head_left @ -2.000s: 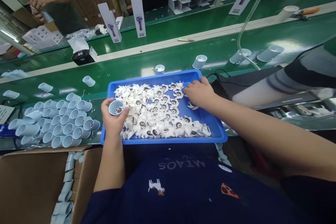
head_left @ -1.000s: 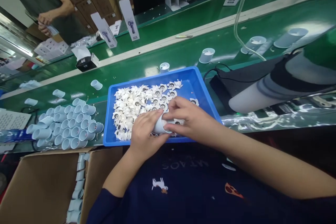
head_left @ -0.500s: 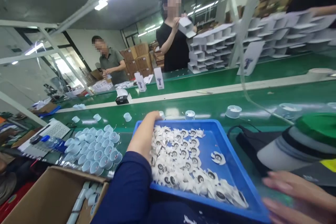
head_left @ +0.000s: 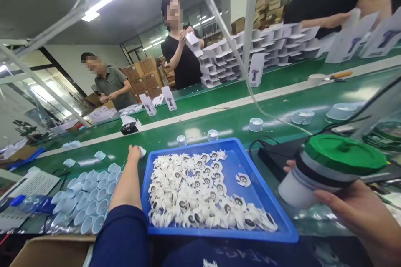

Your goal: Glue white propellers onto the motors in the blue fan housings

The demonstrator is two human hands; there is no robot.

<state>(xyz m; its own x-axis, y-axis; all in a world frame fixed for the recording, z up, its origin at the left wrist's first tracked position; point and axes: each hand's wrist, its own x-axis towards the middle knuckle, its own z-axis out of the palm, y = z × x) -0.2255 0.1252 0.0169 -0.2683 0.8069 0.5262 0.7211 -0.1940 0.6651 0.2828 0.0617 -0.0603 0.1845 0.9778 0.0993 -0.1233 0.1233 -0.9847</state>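
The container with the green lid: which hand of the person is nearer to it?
Right. The right hand is around the container; the left hand is farther, across the blue tray, near its far-left corner.

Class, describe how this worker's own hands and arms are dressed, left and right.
A plain dark blue sleeve leaves the left forearm bare. The left hand and right hand wear no gloves; no sleeve shows on the right.
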